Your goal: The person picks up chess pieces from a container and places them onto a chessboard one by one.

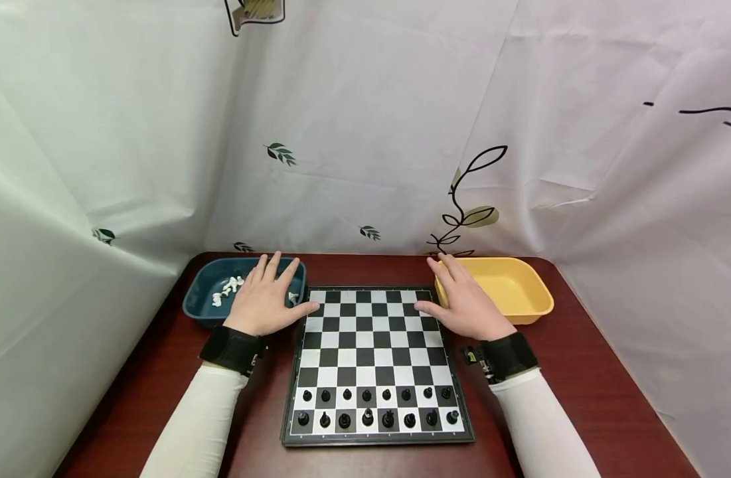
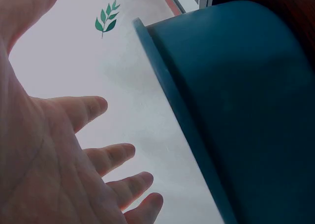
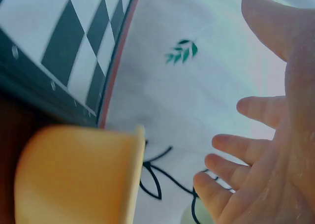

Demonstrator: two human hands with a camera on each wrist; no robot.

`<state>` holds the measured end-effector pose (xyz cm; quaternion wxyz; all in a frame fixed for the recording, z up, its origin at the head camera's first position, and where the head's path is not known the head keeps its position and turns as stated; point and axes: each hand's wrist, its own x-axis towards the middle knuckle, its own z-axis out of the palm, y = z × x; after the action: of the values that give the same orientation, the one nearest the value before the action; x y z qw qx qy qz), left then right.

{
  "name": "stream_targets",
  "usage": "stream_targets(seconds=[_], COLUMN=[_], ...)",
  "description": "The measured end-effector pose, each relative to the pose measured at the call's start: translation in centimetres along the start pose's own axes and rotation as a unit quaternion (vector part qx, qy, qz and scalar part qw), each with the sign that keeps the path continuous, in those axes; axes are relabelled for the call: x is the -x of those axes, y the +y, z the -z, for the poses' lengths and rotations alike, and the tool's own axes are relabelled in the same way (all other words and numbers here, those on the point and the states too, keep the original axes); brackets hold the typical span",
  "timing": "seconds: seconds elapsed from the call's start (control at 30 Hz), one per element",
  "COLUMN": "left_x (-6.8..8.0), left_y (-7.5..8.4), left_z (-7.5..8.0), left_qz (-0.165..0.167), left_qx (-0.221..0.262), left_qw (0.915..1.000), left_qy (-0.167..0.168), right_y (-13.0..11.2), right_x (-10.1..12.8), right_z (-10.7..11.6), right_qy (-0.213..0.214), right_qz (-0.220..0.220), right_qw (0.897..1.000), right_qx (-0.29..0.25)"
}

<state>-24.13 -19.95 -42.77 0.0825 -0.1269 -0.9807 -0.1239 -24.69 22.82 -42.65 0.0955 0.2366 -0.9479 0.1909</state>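
My left hand [image 1: 266, 299] hovers with fingers spread over the right side of a dark blue tray [image 1: 199, 311], which holds several white chess pieces [image 1: 229, 286]. Part of that tray is hidden beneath the hand. On the other side, my right hand [image 1: 465, 304] is spread between the chessboard and a yellow tray [image 1: 529, 309], with nothing in its grasp. Between the hands lies a black-and-white chessboard [image 1: 364, 338]. Black chess pieces [image 1: 368, 417] stand in two rows along its near edge. Both wrist views show extended fingers and bare palms.
The dark red table [image 1: 263, 425] runs under the board and both trays. A white cloth [image 1: 353, 133] with leaf drawings hangs behind and at the sides. Each wrist carries a black strap [image 1: 230, 350].
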Motion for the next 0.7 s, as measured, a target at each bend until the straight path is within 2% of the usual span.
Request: stream_targets(seconds=[0.33,0.53,0.7], left_x=[-0.3,-0.3,-0.4], left_y=[-0.5,-0.9,-1.2], left_z=[-0.1,-0.2,-0.4], left_qz=[0.016,0.024,0.03], left_qx=[-0.002,-0.004,-0.006], left_qw=[0.9999,0.9996,0.9993], left_qy=[-0.005,-0.013,-0.021], right_y=[-2.0,-2.0,-1.6], right_x=[-0.5,-0.3,-0.1], right_z=[-2.7,-3.8,-3.9], right_qy=[-0.051,-0.086,-0.092], right_qz=[0.018,0.01,0.0], right_qw=[0.998,0.996,0.996], right_qx=[-0.017,-0.007,0.003])
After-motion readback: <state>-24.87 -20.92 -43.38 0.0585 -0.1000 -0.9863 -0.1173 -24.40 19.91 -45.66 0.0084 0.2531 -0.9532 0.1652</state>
